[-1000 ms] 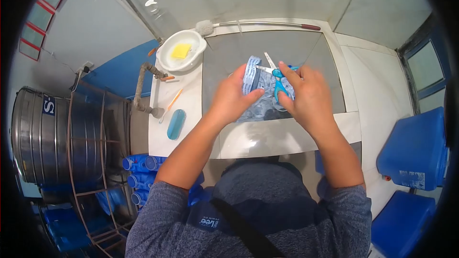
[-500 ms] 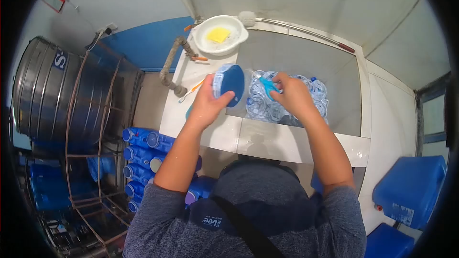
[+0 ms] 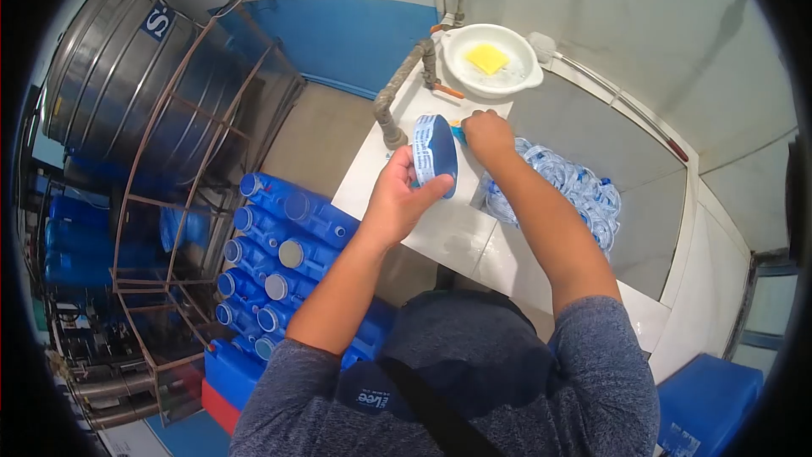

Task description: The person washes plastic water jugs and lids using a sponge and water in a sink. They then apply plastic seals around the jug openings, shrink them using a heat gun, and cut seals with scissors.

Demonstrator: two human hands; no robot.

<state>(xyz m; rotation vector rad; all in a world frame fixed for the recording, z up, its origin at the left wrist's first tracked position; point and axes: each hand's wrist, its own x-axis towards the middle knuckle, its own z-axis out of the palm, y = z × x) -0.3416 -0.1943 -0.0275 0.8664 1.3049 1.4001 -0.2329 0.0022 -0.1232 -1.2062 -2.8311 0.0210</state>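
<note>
My left hand (image 3: 402, 199) grips a round ring-like roll (image 3: 436, 152), blue inside with a white printed band, holding it upright by its lower edge over the white ledge (image 3: 364, 182). Just to the right of the roll, my right hand (image 3: 488, 137) is closed around the blue scissors (image 3: 458, 130); only a small blue part shows, and the blades are hidden. A pile of looped blue and white printed strips (image 3: 575, 190) lies in the grey basin (image 3: 647, 173), partly behind my right forearm.
A white bowl (image 3: 534, 73) with a yellow sponge (image 3: 487, 58) stands behind my hands, beside pipes (image 3: 406, 85). A long-handled brush (image 3: 617, 101) lies along the basin's back edge. Blue jugs (image 3: 292, 262) are stacked at left, near a metal rack (image 3: 139, 203) and steel tank (image 3: 135, 76).
The view has turned left. My right hand has moved with the scissors from the strips in the basin to the ledge by the roll. My left hand still holds the roll.
</note>
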